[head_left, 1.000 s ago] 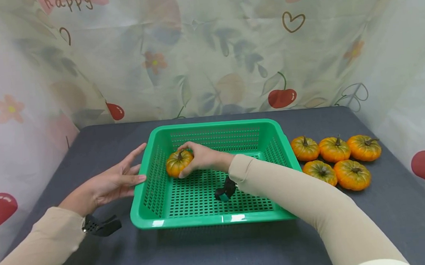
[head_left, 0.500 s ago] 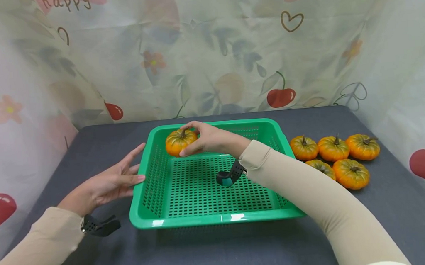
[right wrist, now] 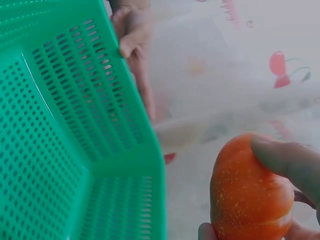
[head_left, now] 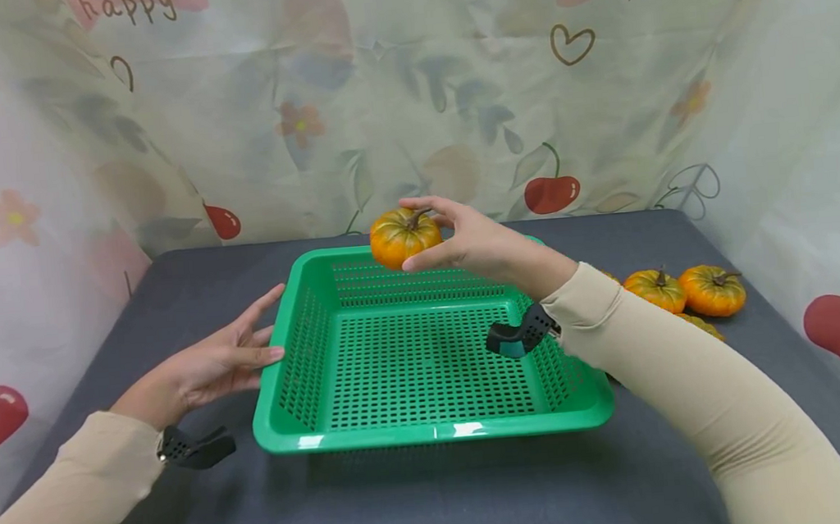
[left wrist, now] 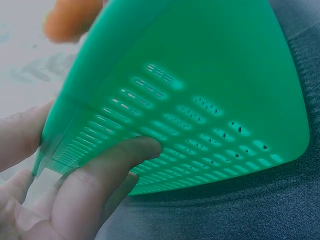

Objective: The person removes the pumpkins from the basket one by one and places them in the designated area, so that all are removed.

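My right hand (head_left: 481, 245) grips a small orange pumpkin (head_left: 399, 239) by its sides, above the back rim of a green plastic basket (head_left: 433, 432). In the right wrist view the thumb presses on the pumpkin (right wrist: 245, 195), and the stem points toward the palm. My left hand (head_left: 213, 365) is at the basket's left side, its fingers extended and spread. Up close in the left wrist view, fingertips (left wrist: 145, 146) lie against the slotted outer wall of the basket (left wrist: 220, 50). Only bare perforated floor shows inside the basket.
On the dark cloth-covered table (head_left: 439, 499), several more pumpkins (head_left: 713, 290) sit right of the basket, partly hidden behind my right sleeve (head_left: 682, 389). A printed curtain (head_left: 406, 90) hangs behind the table and along both sides.
My right hand has lifted the pumpkin out of the basket's left part and carried it up and to the right. The left hand stays at the basket's side.
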Action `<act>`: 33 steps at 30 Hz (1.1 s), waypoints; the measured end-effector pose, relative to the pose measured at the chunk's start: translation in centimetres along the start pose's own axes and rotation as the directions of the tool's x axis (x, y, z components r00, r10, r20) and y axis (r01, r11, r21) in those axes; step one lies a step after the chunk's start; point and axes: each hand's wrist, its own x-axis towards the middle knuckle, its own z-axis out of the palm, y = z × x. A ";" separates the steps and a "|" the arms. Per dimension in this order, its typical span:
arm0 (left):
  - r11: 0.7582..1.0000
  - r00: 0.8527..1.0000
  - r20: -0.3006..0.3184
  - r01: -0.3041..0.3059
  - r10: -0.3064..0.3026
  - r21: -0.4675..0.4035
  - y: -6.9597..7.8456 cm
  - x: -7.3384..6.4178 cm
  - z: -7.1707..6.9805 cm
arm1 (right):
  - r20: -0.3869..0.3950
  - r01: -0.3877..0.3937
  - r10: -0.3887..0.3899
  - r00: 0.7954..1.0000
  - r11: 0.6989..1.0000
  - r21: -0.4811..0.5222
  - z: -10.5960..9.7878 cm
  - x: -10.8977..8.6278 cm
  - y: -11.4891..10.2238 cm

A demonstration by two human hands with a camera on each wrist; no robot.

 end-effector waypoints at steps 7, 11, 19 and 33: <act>1.000 1.000 -0.010 0.011 -0.011 -0.016 0.0 -0.1 -0.1 | -0.063 0.020 -0.025 0.998 0.997 -0.078 -3.1 -3.0 -0.9; 1.000 1.000 -0.008 0.010 -0.010 -0.015 0.0 -0.2 -0.2 | -0.093 0.019 -0.034 0.995 0.987 -0.162 -4.8 -4.9 -1.0; 1.000 1.000 -0.023 0.010 -0.010 -0.001 -0.1 -0.1 -0.1 | -0.167 0.016 -0.059 0.984 0.968 -0.249 -7.7 -8.4 -0.4; 1.000 1.000 -0.021 0.004 -0.005 -0.001 -0.2 0.2 -0.2 | -0.333 -0.081 0.000 0.943 0.970 -0.228 -12.4 -13.6 3.3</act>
